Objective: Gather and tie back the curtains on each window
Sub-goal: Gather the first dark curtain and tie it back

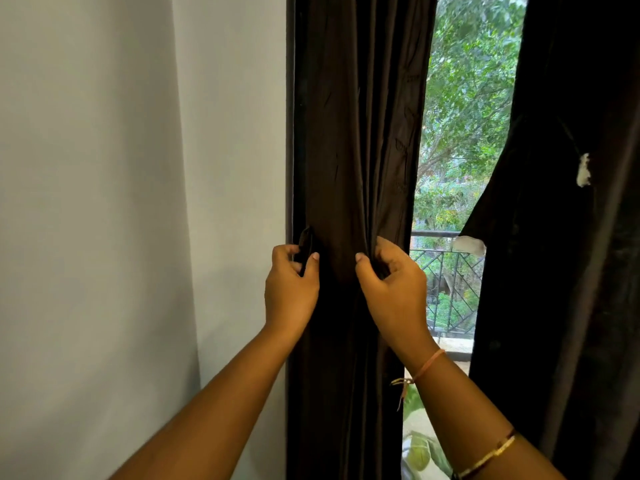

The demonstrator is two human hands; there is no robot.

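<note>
Brown, almost black cloth fills the middle of my view: the left curtain (pixel 356 133) hangs in tight folds against the window's left edge, just beside the pale wall (pixel 121 202). Both arms reach up to it at the same height. The left hand (pixel 291 289) sits at the curtain's outer edge, its fingers (pixel 282 252) and thumb pinching a narrow dark strap (pixel 305 249) that stands up against the cloth. The right hand (pixel 391 292) is on the curtain's inner side, its fingers curled into a bunch of folds and gripping them; I cannot tell whether it also holds an end of the strap. A thin thread bracelet (pixel 427 367) circles the right wrist and a gold bangle (pixel 491 455) sits further down that forearm. The right curtain (pixel 571 237) hangs well apart at the frame's right side, with a small white patch (pixel 584 174) on it. Between the two curtains I see green trees (pixel 467 116) and a balcony railing (pixel 446 268).
</note>
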